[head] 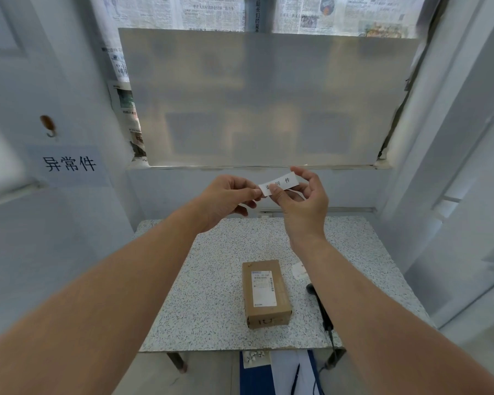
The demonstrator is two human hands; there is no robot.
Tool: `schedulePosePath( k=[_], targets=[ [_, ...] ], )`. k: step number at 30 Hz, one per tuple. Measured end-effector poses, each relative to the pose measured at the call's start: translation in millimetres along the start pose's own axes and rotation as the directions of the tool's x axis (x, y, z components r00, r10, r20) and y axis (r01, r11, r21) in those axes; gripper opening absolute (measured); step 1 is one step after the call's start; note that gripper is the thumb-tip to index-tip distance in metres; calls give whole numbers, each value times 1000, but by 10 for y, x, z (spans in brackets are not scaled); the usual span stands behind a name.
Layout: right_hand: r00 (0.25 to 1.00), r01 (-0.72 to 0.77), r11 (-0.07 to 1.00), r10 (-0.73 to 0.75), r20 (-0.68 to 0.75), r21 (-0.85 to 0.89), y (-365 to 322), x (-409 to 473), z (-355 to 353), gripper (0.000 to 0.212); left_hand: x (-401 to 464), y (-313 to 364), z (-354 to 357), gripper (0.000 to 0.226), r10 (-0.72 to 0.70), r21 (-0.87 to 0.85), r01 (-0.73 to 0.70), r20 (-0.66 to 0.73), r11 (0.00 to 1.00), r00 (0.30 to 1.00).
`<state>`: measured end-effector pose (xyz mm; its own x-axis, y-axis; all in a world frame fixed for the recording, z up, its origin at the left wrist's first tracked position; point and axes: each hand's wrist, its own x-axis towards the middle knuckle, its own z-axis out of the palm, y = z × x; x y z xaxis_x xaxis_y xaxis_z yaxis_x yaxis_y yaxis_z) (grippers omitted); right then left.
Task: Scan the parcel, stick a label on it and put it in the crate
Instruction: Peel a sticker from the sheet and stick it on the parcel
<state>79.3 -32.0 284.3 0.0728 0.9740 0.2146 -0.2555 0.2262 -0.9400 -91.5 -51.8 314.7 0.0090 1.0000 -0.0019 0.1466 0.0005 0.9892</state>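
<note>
Our fingertips pinch a small white label printed with black characters, the left hand gripping its left end, the right hand closed on its middle and top edge, raised above the speckled table. Below lies the brown parcel, flat, its shipping sticker facing up, a black scanner just beside it.

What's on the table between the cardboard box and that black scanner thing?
Nothing: in the head view only bare speckled tabletop separates the parcel from the scanner. A small white slip lies farther back, beside the right forearm.
</note>
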Motion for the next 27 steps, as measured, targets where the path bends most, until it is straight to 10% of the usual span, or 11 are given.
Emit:
schedulePosePath(
  k=[27],
  targets=[
    [999, 3, 990, 3, 47, -140, 73, 108, -196, 67, 121, -37, 179, 10, 56, 171, -40, -92, 985, 994]
  ],
)
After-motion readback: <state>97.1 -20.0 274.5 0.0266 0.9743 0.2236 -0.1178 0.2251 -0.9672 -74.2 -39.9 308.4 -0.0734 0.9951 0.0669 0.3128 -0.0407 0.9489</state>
